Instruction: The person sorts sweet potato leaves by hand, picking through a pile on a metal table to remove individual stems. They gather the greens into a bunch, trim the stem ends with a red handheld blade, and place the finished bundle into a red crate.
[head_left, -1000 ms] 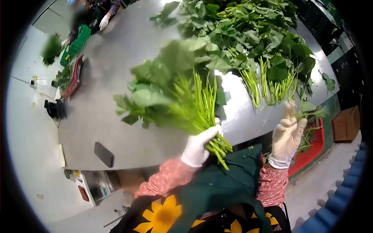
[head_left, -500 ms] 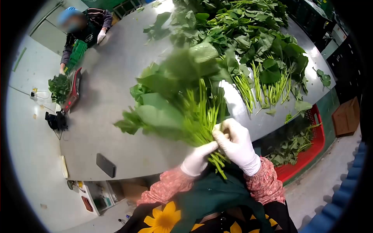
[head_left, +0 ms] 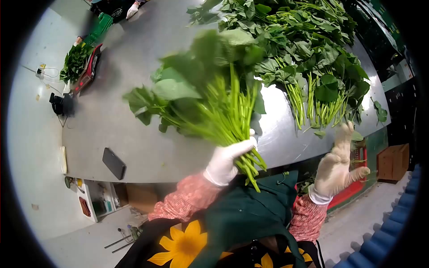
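My left hand [head_left: 228, 161], in a white glove, is closed round the lower stems of a bunch of leafy greens [head_left: 232, 111]. The cut ends stick out below my fist, and the broad leaves, partly blurred, fan up and left over the metal table. Away to the right, my right hand [head_left: 336, 163] is gloved too, with palm showing and fingers spread, holding nothing. It hovers over the table's front edge, above the red crate [head_left: 346, 194]. Just beyond it lies a large pile of the same greens [head_left: 308, 58], stems pointing toward me.
The metal table [head_left: 147, 107] carries a dark phone [head_left: 114, 163] near its left edge. A red scale [head_left: 89, 69] with greens on it stands at the far left. Behind it are a green basket [head_left: 99, 29] and a co-worker's gloved hand [head_left: 132, 10]. A cardboard box [head_left: 392, 163] sits at right.
My right hand has let go of the stems, swung right and opened. My left hand keeps the bunch. The view has shifted, and less of the co-worker shows.
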The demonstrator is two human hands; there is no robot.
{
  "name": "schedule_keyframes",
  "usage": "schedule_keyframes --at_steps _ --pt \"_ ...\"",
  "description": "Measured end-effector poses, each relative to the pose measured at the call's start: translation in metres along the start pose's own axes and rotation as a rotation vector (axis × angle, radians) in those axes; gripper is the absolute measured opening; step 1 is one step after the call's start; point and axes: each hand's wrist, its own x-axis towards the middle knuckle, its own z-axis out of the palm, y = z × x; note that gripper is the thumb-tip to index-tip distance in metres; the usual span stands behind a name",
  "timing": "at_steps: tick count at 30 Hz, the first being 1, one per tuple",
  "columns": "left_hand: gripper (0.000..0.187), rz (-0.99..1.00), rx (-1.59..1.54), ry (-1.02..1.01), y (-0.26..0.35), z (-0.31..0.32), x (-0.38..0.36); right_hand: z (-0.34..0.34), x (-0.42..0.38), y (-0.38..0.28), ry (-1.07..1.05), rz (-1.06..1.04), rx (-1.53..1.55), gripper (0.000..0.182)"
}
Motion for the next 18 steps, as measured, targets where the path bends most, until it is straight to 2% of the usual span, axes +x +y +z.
schedule_keyframes --at_steps 1,3,4,5,7,9,10,11,12,13,16,18 --pt "0.035 0.015 0.117 0.044 -0.003 0.006 -0.003 -0.001 0.003 0.008 -0.136 0.041 -0.203 0.087" --pt "0.030 -0.055 0.110 -0.146 -0.013 0.002 -0.004 -0.009 0.003 0.025 -0.391 0.109 -0.612 0.083" --pt "0.030 -0.064 0.143 -0.172 -0.014 0.006 -0.008 -0.003 -0.002 0.033 -0.400 0.129 -0.974 0.076" --pt "0.030 -0.155 0.095 -0.169 -0.016 0.007 -0.010 0.004 -0.005 0.043 -0.397 0.152 -1.336 0.070" --pt "0.032 -0.267 0.149 -0.166 -0.010 0.016 -0.018 0.000 -0.001 0.066 -0.370 0.181 -1.540 0.049" --pt "0.037 -0.036 0.236 -0.197 -0.031 -0.005 -0.012 0.002 0.001 0.084 -0.343 0.105 -1.641 0.040" --pt "0.038 0.038 0.332 -0.191 -0.025 0.002 -0.013 -0.002 0.002 0.091 -0.353 0.035 -1.606 0.031" --pt "0.039 0.114 0.427 -0.186 -0.019 0.010 -0.014 -0.007 0.003 0.094 -0.385 -0.028 -1.630 0.031" --pt "0.037 0.161 0.356 -0.249 -0.027 0.000 -0.009 -0.009 0.004 0.094 -0.359 0.048 -1.561 0.026" --pt "0.036 0.149 0.376 -0.272 -0.027 -0.003 -0.008 -0.011 0.004 0.093 -0.333 0.122 -1.493 0.022" --pt "0.029 0.124 0.444 -0.295 -0.026 0.000 -0.009 -0.006 0.009 0.078 -0.336 0.287 -1.658 0.028" --pt "0.025 0.110 0.458 -0.303 -0.021 0.008 -0.012 -0.006 0.012 0.075 -0.436 0.241 -1.778 0.026"
